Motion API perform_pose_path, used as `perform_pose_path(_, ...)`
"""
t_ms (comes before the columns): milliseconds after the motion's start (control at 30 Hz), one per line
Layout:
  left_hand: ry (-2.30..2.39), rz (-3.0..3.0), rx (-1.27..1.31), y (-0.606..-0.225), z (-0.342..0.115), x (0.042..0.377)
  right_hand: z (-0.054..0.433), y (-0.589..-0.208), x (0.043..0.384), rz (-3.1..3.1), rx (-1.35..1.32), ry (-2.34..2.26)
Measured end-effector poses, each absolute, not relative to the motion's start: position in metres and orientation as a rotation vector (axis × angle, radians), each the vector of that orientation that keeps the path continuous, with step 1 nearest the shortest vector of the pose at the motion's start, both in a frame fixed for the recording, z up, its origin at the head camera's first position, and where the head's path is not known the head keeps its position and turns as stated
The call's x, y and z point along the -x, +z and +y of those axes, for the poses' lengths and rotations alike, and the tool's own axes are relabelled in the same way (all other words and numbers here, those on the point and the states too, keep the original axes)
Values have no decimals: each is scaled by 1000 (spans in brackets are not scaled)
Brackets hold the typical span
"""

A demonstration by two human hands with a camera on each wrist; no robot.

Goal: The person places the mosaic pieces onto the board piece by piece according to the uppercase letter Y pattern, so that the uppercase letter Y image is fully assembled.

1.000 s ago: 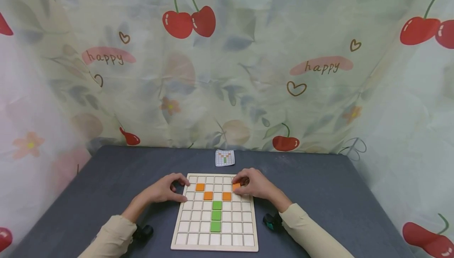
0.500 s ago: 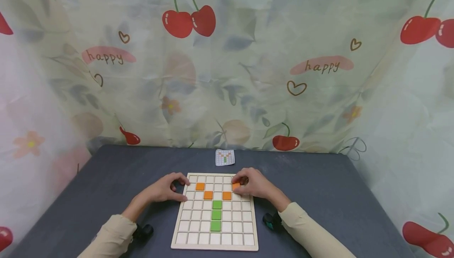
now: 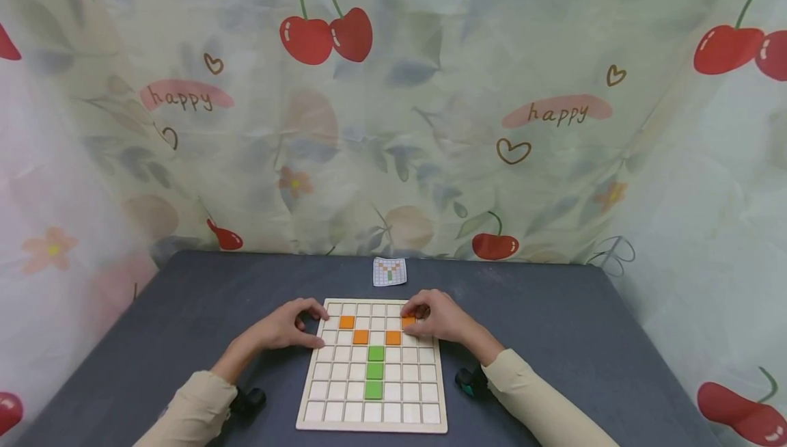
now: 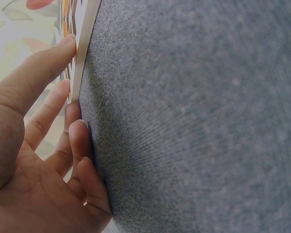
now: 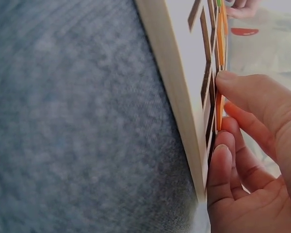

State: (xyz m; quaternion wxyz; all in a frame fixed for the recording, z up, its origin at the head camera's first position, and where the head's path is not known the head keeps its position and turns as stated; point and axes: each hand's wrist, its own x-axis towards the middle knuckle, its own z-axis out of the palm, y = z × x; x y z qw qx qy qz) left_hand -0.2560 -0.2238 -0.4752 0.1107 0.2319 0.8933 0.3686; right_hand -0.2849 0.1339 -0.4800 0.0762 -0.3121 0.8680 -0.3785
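A pale wooden grid board (image 3: 371, 427) lies on the dark table, its cells mostly white. Three green tiles (image 3: 375, 370) form a column in its middle, with orange tiles (image 3: 361, 337) spreading diagonally above them on both sides. My right hand (image 3: 445, 317) pinches an orange tile (image 3: 408, 322) between thumb and fingers at the board's upper right; the right wrist view shows this orange tile (image 5: 219, 111) close against the board. At the upper left edge, my left hand (image 3: 285, 325) rests its thumb and fingertips on the rim, the other fingers loosely bent.
A small card (image 3: 390, 273) printed with a coloured grid pattern lies beyond the board. The dark table (image 3: 541, 337) ends at a patterned curtain (image 3: 393, 105) behind and at the sides. Black wrist devices (image 3: 249, 402) sit under both sleeves.
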Motion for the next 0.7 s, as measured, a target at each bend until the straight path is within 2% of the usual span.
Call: perform_pose_path(700, 1116, 2640, -731, -475, -233, 248, 161, -472, 276, 2525, 1000, -1286)
